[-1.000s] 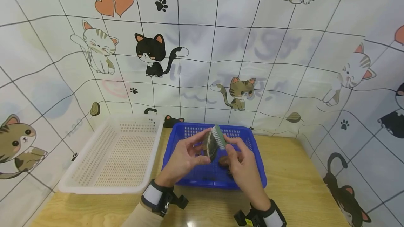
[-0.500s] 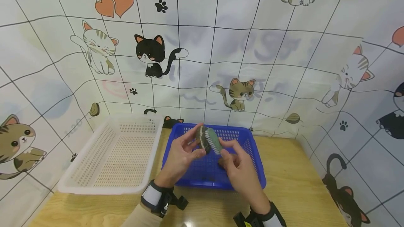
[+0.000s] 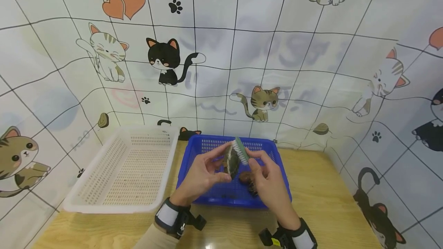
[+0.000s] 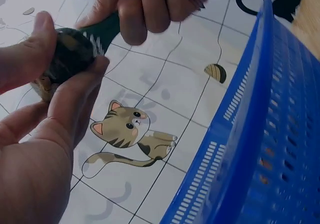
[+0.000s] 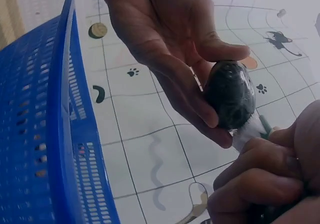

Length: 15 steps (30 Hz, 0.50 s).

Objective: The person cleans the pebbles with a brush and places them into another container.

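My left hand (image 3: 202,176) grips a dark green-brown rounded stone (image 3: 232,163) with a pale band, pinching it between thumb and fingers above the blue basket. My right hand (image 3: 270,180) holds a small green brush (image 3: 241,151) with white bristles. The bristles touch the stone's upper right side. Up close in the right wrist view, the stone (image 5: 230,94) looks smooth and shiny, with the bristles (image 5: 248,131) against its lower edge. The left wrist view shows the brush (image 4: 105,31) partly covered by the right hand's fingers.
Under the hands stands a blue perforated basket (image 3: 183,164), with a brown stone (image 3: 245,177) and a darker patterned one (image 3: 252,190) inside, partly hidden by the right hand. A white perforated basket (image 3: 166,172) is to its left. A cat-print sheet (image 3: 214,57) hangs behind the wooden table (image 3: 311,187).
Stone and brush shifted left and tilted half a second ago, then came back right to about where they were. The brush has stayed against the stone, and both grips have held.
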Each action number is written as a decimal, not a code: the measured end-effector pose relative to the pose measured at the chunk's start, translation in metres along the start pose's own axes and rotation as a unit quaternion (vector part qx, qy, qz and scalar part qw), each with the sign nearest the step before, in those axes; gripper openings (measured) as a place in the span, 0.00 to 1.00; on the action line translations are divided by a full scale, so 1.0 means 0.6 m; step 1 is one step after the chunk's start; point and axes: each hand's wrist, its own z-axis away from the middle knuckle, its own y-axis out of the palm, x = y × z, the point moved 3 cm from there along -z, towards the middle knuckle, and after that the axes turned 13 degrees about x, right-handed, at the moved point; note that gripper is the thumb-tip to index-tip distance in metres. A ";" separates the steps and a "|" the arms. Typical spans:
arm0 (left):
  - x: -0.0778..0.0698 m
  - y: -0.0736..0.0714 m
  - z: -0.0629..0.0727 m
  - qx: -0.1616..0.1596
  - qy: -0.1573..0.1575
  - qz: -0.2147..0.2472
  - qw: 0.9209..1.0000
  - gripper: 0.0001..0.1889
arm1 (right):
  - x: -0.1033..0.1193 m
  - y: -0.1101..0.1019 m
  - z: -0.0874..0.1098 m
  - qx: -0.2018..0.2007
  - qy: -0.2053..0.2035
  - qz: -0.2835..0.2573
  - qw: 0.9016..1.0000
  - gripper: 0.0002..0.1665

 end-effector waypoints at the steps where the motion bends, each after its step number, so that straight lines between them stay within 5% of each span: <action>1: -0.001 0.000 0.000 0.000 0.006 0.007 1.000 0.50 | -0.001 0.000 -0.001 0.005 -0.004 -0.011 1.000 0.21; 15: -0.005 -0.010 0.003 -0.101 0.090 0.085 0.987 0.54 | -0.007 0.055 0.001 0.027 -0.068 -0.082 0.994 0.20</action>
